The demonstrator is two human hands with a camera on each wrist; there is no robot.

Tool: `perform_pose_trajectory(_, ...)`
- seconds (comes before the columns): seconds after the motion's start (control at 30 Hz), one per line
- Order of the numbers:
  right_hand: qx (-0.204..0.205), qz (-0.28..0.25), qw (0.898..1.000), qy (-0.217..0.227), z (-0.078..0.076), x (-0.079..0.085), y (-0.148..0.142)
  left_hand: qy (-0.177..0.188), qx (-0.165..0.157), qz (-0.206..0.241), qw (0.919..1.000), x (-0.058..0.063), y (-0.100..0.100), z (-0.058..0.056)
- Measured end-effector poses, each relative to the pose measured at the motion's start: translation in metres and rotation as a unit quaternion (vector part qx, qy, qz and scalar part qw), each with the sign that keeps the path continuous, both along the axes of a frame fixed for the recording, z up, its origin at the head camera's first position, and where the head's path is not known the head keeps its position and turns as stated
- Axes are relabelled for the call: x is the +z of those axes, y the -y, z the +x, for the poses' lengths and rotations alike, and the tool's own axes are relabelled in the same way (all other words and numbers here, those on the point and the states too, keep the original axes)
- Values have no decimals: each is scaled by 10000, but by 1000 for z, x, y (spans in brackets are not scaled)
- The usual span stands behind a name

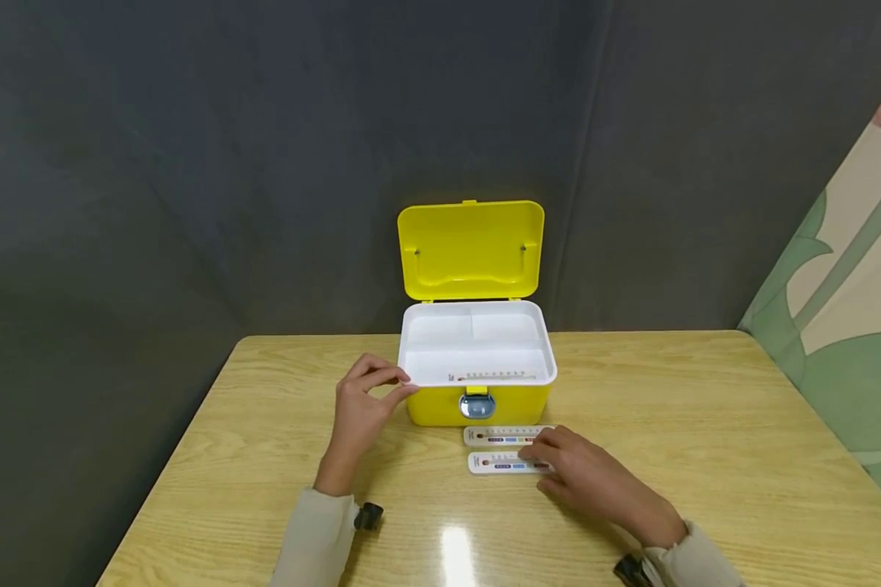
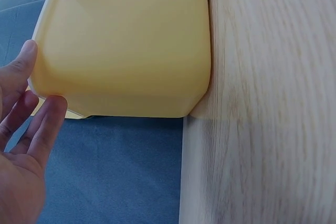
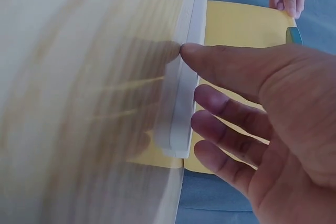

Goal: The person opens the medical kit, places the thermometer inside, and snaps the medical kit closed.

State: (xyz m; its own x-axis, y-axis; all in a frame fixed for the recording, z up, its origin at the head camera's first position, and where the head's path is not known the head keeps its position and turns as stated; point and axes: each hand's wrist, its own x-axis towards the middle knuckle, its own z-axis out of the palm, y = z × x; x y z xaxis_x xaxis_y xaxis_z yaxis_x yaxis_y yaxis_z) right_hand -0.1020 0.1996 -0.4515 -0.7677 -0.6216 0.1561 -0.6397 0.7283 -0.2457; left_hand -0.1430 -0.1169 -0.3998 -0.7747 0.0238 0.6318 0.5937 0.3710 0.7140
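Note:
A yellow storage box (image 1: 440, 409) with a white inner tray (image 1: 440, 363) stands with its lid (image 1: 470, 244) raised. My left hand (image 1: 363, 416) holds the box's front left corner at the rim, thumb on the front and fingers round the side. In front of the box lie two white strip thermometers side by side. My right hand (image 1: 591, 481) covers the right end of the nearer thermometer (image 1: 490, 468), thumb at its near edge and fingertips on its face. The farther thermometer (image 1: 484, 440) lies just beyond those fingers. Another thermometer (image 1: 492, 377) lies in the tray's front compartment.
The box stands near the back of a light wooden table (image 1: 675, 408). Behind it hangs a dark grey curtain (image 1: 264, 204). A grey-blue latch (image 1: 477, 406) hangs on the box's front. A panel with a plant pattern (image 1: 852, 342) rises at the right.

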Motion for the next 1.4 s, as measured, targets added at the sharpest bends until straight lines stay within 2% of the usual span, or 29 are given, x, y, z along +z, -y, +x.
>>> perform_pose_trajectory(0.43,186,29,9997,161,-1,0,-1,67,-21,-43,10000,0,1,1)
perform_pose_trajectory(0.7,279,-81,9970,716,-3,3,0,71,-15,-35,10000,0,1,1)
perform_pose_trajectory(0.77,305,-160,9978,563,-2,2,1,58,-31,-32,10000,-1,1,1)
perform_pose_trajectory(0.93,104,-122,9998,134,0,1,0,14,-61,-21,10000,-19,6,-11)
perform_pose_trajectory(1.0,43,-49,9999,132,0,1,-1,-29,-83,7,10000,-26,9,-16)
perform_pose_trajectory(1.1,90,-35,9999,115,0,1,-3,-75,-133,41,9999,-27,10,-17)
perform_pose_trajectory(1.27,38,-25,9996,279,-1,-1,-5,10,-53,-11,10000,-26,8,-16)
perform_pose_trajectory(1.4,-88,-34,9981,607,-2,-1,-6,16,-33,-59,10000,-16,4,-10)
